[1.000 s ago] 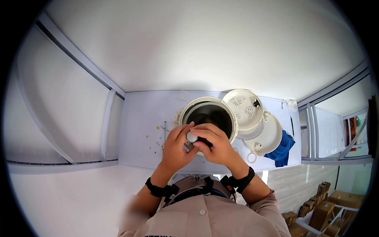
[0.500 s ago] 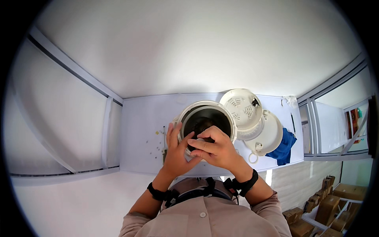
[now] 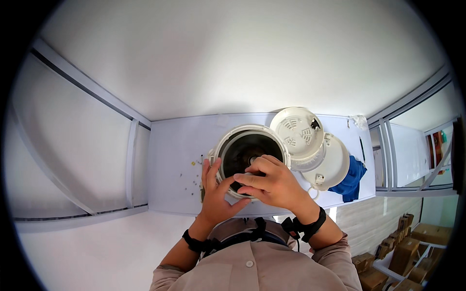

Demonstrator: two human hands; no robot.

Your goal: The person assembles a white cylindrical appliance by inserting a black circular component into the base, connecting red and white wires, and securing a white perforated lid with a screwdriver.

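Observation:
A round white appliance housing, like a rice cooker body, stands on the table with its dark hollow inside facing up. Over its near part, my right hand pinches a small greyish piece between thumb and fingers; its kind is mostly hidden by the fingers. My left hand lies at the left near rim with fingers apart, its index fingertip close to that piece. Deeper in the housing a small round metallic part shows beside my right fingers. The rest of the inside is too dark to make out.
Right of the housing lie a round white slotted cover and a white lid, overlapping, with a blue cloth beside them. Small loose parts are scattered at left. Clear plastic sits at the back right. Cardboard boxes stand lower right.
My right hand has shifted slightly right, and a round metallic part inside the housing now shows beside it. My left hand stays at the rim.

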